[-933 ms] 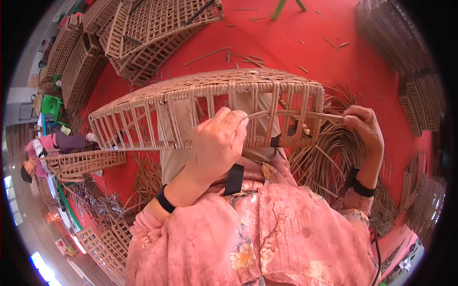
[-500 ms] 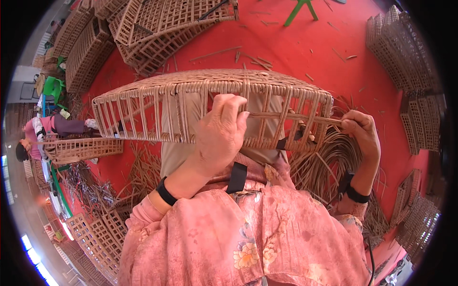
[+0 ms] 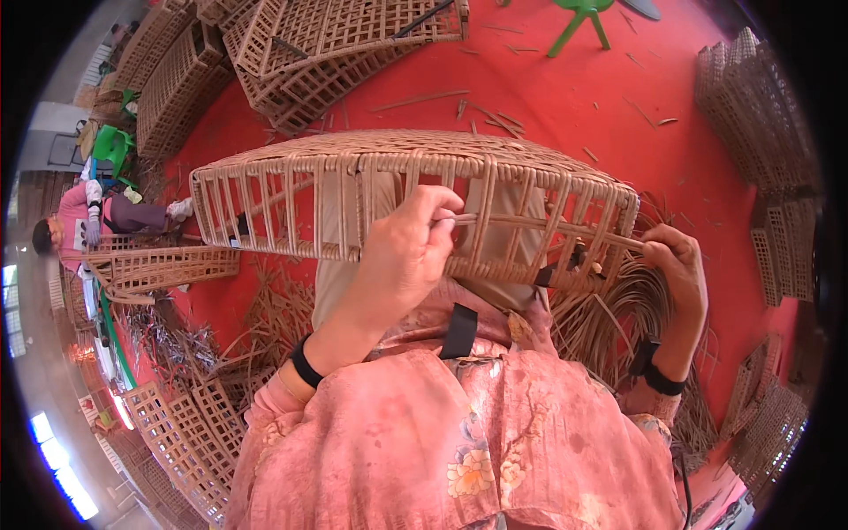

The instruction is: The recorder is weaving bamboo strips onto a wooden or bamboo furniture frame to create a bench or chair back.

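Observation:
A long brown woven basket [image 3: 389,162] lies across my lap, its open side lattice of upright strands toward me. A pale brown weaving strand [image 3: 548,226] runs crosswise through the right half of that lattice, passing among the uprights. My left hand [image 3: 411,243] pinches the strand's left end between thumb and fingers, close against the uprights near the basket's middle. Beyond the basket's right end, my right hand [image 3: 676,261] grips the strand's other end with bent fingers. Dark tape wraps part of the lower rim near the right corner.
Loose strands [image 3: 632,309] coil on the red floor [image 3: 530,88] below the basket's right end. Stacked woven baskets [image 3: 344,53] stand ahead on the left, with more [image 3: 751,115] at the right. On the far left, a person [image 3: 75,216] sits beside another basket. A green stool [image 3: 583,18] is ahead.
The whole view has shifted slightly, moving the scene rightward. My left hand has come a little away from the upright it was against, still pinching the strand. My right hand keeps its grip.

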The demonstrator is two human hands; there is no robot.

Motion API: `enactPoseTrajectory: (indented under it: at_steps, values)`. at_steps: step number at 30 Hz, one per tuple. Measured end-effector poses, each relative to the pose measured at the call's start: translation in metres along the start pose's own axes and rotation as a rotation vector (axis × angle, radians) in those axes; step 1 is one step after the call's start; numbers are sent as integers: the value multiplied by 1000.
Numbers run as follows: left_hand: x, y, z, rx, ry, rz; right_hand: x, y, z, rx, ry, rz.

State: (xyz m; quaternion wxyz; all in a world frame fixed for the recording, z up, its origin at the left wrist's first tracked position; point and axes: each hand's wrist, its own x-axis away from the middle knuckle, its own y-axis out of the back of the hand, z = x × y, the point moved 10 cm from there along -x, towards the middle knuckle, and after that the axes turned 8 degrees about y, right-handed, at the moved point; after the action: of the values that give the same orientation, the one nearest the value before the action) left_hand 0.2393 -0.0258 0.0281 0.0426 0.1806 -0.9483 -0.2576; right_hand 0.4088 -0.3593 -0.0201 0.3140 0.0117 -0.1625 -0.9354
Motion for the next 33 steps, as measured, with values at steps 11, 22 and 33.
enactPoseTrajectory:
  at_steps: [11, 22, 33]
  values:
    - [17, 11, -9, -462, -449, -262, 25, 16, -8, -91, -80, -52]
    - [17, 21, -8, -534, -237, -257, 8, 10, 5, -98, -83, -39]
    - [7, 34, 40, 44, 32, -80, -2, -7, 2, 41, -58, 29]
